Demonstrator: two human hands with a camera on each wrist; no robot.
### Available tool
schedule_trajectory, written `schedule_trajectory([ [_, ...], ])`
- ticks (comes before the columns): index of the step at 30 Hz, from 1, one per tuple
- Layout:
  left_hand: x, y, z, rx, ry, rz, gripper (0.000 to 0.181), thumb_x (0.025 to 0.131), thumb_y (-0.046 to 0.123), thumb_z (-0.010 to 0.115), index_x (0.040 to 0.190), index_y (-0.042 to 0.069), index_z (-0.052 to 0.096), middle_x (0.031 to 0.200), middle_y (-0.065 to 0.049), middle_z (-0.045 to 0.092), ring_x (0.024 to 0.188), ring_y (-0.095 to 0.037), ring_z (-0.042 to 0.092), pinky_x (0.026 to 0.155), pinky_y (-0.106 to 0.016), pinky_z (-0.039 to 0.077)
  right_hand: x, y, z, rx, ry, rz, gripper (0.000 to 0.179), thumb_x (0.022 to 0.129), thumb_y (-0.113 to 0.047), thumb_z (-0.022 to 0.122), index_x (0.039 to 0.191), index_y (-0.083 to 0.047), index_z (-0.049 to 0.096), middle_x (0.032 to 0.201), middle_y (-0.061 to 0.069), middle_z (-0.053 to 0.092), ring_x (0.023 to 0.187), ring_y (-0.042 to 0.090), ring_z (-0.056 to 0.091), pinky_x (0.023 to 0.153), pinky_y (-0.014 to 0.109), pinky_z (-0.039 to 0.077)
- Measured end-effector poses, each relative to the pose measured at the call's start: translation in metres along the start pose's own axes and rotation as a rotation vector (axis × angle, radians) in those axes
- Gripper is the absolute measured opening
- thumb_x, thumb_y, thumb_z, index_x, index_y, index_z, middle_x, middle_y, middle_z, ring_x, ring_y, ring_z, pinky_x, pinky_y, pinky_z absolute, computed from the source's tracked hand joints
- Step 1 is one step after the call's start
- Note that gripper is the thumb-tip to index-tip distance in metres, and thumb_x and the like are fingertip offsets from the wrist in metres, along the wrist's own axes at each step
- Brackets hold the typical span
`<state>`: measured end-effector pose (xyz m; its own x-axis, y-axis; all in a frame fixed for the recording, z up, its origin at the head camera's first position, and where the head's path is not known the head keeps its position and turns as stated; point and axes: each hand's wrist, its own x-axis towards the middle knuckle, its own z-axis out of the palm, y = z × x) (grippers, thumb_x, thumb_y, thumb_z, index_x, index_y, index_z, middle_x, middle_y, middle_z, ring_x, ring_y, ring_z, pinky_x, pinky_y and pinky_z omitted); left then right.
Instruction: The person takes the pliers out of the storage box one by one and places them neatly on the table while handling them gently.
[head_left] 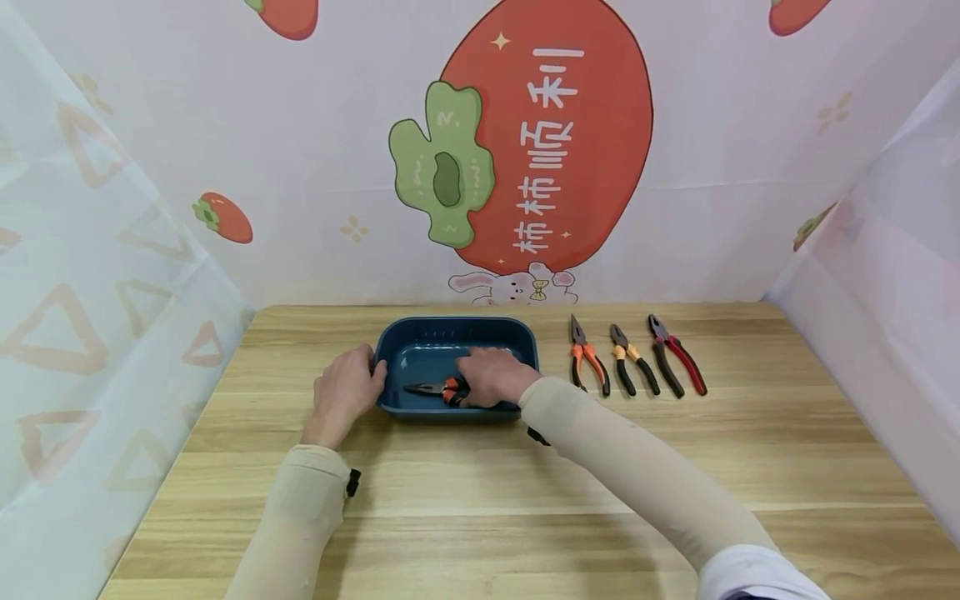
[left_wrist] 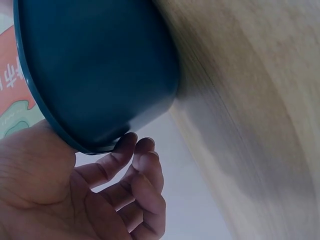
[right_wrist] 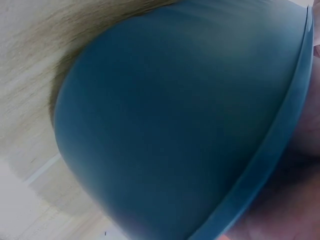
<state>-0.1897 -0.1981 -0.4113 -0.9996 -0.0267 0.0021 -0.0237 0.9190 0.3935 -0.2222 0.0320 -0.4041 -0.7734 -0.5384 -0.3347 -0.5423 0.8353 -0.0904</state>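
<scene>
My left hand point(head_left: 347, 387) holds the left end of a dark blue plastic bin point(head_left: 457, 414). Its thumb lies over the rim and its fingers curl against the outer wall, as the left wrist view shows. Inside the bin, my right hand point(head_left: 491, 377) grips a pair of pliers point(head_left: 427, 388) by the orange-and-black handles. Their dark tapered jaws point left, low over the bin floor, and the palm covers the handle ends. In the right wrist view the bin's outer wall point(right_wrist: 165, 120) hides most of that hand.
Right of the bin, three pliers lie in a row on the wooden table point(head_left: 480, 517): orange-handled long-nose pliers point(head_left: 589, 360), smaller yellow-and-black pliers point(head_left: 632, 360), and red-and-black pliers point(head_left: 672, 354). Printed white cloth point(head_left: 315, 150) walls the table at back and sides.
</scene>
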Motion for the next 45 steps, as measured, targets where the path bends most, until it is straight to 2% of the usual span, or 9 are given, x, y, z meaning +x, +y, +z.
schedule_trajectory([
  [13, -0.001, 0.002, -0.002, -0.019, -0.014, -0.020, 0.025, 0.102, 0.026, 0.057, 0.095, 0.002, 0.060, 0.075, -0.011, 0.057, 0.066, -0.029, 0.056, 0.055, -0.041, 0.040, -0.001, 0.003, -0.001, 0.029, 0.003, -0.011, 0.055, 0.090, -0.040, 0.078, 0.136, -0.015, 0.061, 0.126, 0.008, 0.060, 0.101, 0.023, 0.055, 0.094, 0.043, 0.051],
  [22, 0.000, 0.002, -0.001, 0.011, -0.027, -0.023, 0.023, 0.103, 0.025, 0.055, 0.092, 0.004, 0.057, 0.076, -0.010, 0.056, 0.066, -0.030, 0.056, 0.057, -0.042, 0.041, -0.002, 0.004, 0.000, 0.031, -0.002, -0.015, 0.051, 0.091, -0.040, 0.076, 0.134, -0.016, 0.062, 0.127, 0.007, 0.060, 0.105, 0.023, 0.055, 0.097, 0.046, 0.049],
  [28, -0.001, 0.003, 0.000, 0.025, -0.020, -0.020, 0.023, 0.103, 0.024, 0.055, 0.094, 0.004, 0.057, 0.078, -0.011, 0.056, 0.068, -0.031, 0.056, 0.058, -0.042, 0.041, -0.002, 0.005, 0.001, 0.037, 0.012, -0.023, 0.049, 0.091, -0.040, 0.076, 0.132, -0.016, 0.063, 0.120, 0.005, 0.060, 0.099, 0.022, 0.054, 0.092, 0.043, 0.049],
  [37, -0.002, 0.004, 0.001, 0.039, -0.008, -0.013, 0.023, 0.102, 0.025, 0.055, 0.097, 0.003, 0.058, 0.081, -0.012, 0.058, 0.069, -0.032, 0.057, 0.058, -0.045, 0.044, -0.008, 0.012, -0.003, 0.062, 0.060, -0.038, 0.041, 0.088, -0.041, 0.080, 0.120, -0.018, 0.068, 0.101, 0.000, 0.057, 0.090, 0.020, 0.052, 0.077, 0.035, 0.048],
  [45, -0.001, 0.003, 0.002, 0.033, 0.001, -0.020, 0.023, 0.102, 0.025, 0.056, 0.095, 0.003, 0.058, 0.079, -0.012, 0.058, 0.068, -0.031, 0.057, 0.056, -0.044, 0.043, -0.019, 0.016, -0.013, 0.082, 0.129, -0.046, 0.043, 0.087, -0.041, 0.080, 0.122, -0.018, 0.068, 0.100, 0.001, 0.056, 0.088, 0.021, 0.052, 0.075, 0.035, 0.045],
])
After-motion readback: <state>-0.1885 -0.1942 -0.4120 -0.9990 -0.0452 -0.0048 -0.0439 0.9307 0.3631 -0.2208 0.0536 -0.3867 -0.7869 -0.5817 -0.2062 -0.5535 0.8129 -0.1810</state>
